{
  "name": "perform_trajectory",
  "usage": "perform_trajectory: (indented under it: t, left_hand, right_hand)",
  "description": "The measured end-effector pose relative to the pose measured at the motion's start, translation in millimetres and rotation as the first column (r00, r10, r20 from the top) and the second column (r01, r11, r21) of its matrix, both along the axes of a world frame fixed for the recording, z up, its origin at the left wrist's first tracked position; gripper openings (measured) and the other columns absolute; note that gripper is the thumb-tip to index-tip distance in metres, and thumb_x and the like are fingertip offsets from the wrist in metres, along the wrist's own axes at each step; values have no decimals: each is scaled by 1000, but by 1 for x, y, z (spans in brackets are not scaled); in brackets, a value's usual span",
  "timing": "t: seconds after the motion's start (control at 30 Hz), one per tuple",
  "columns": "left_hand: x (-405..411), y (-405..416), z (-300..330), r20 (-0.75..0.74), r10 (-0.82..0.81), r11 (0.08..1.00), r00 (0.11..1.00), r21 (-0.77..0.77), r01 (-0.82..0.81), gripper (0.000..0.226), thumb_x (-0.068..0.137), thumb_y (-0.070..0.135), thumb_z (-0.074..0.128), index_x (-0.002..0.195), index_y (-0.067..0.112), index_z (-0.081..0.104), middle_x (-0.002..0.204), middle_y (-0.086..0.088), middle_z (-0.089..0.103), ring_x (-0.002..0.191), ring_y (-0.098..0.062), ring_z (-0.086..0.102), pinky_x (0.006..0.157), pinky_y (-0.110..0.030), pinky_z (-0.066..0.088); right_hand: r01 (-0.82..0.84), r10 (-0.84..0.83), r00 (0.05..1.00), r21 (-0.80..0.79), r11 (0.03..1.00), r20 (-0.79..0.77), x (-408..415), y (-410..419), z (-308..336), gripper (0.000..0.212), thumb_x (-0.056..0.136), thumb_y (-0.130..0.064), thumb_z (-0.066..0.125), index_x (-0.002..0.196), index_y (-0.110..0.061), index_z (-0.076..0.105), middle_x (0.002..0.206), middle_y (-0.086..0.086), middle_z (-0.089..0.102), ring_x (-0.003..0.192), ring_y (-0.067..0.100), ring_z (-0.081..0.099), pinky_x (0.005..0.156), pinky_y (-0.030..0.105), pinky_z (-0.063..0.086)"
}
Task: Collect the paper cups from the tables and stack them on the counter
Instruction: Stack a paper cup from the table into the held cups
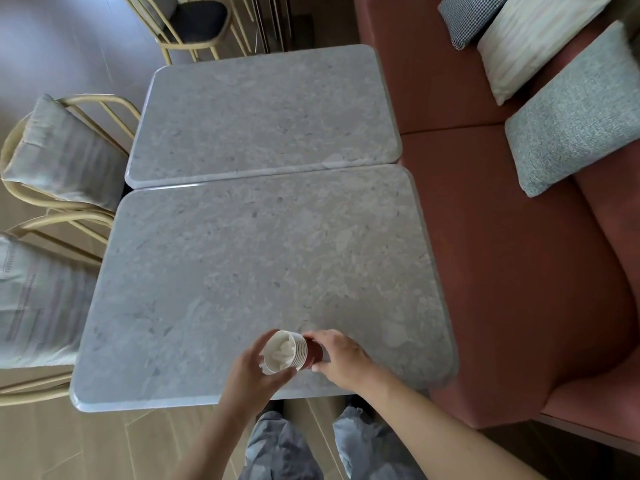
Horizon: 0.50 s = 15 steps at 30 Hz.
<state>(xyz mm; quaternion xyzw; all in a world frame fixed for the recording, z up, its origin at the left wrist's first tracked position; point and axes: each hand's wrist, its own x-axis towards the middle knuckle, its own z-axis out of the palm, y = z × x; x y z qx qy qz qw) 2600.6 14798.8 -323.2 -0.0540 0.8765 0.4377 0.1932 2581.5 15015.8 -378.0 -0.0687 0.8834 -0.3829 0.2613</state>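
Two grey stone-look slabs fill the middle of the view: the near counter (263,271) runs from the centre down toward 6 o'clock, and the far counter (263,112) butts against its upper edge, reaching toward 12 o'clock. A rust-red bench seat (502,271) lines the whole 3 o'clock side, touching both slabs' right edges. On it, up at 1 to 2 o'clock, lie three cushions — a grey woven cushion (575,112), a cream striped cushion (530,39) and a small checked cushion (467,15). Cane-framed chairs (62,150) with pale seat pads stand along 9 o'clock, another with a dark seat at 11 o'clock. Pale wood flooring (104,445) shows at 7 o'clock, and the person's grey trousers (284,445) at 6 o'clock.

Both hands meet over the near counter's front edge, a little below centre. The right hand (343,362) curls round the red base end of a nested stack of paper cups (294,351), thumb below and fingers above. The stack lies tipped on its side, its white mouth facing 9 o'clock — ribbed rims bunched together, something pale and crumpled inside. The left hand (256,372) cups that open end, fingers bent round the rim from above and beneath, touching it.
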Motion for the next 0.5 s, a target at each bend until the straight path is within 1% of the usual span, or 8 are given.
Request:
perform_trajectory:
  t: [0.07,0.13,0.23,0.27,0.4,0.5]
  left_hand:
    - [-1,3,-1,-5,-4,1000,1000,-9,4,69,76,22,96,122,57,57,104,26,75,98,0,73,79,-16,58]
    - [-4,8,0,-12,-12,1000,1000,-12,12,69,77,23,95,126,52,58,112,20,74,101,-5,73,84,-23,61]
    - [-13,16,7,-46,-12,1000,999,0,12,69,79,18,94,136,36,61,123,12,70,108,-11,70,92,-34,62]
    - [-18,18,12,-69,-13,1000,998,2,14,70,78,17,94,137,34,60,124,11,68,110,-10,69,94,-36,61]
    - [-46,25,42,-182,-36,999,983,19,40,70,79,23,93,136,42,57,127,18,64,111,-1,65,94,-31,58]
    - [-75,35,80,-288,-37,998,957,46,52,69,75,38,91,135,43,57,126,19,64,112,4,63,90,-27,56]
  right_hand:
    - [-7,6,1000,-23,1000,-12,0,0,-1,70,82,-28,87,140,-42,50,134,-8,66,124,15,61,107,33,48]
    - [-4,3,1000,-45,999,-27,-1,0,0,69,80,-32,88,139,-40,52,133,-10,66,123,13,62,106,32,49]
    - [27,-32,998,-78,997,-58,-5,2,5,66,81,-33,88,139,-36,55,133,-10,67,122,12,62,106,34,51]
    - [37,-44,996,-89,995,-72,-8,3,10,65,81,-32,87,139,-35,56,133,-10,68,122,12,63,106,34,50]
    - [73,-94,985,-148,986,-145,-30,11,42,60,85,-34,85,139,-31,58,132,-9,69,121,10,63,107,31,51]
    - [92,-134,965,-188,978,-224,-57,18,82,55,86,-30,84,136,-24,61,128,-6,69,118,10,64,105,30,51]
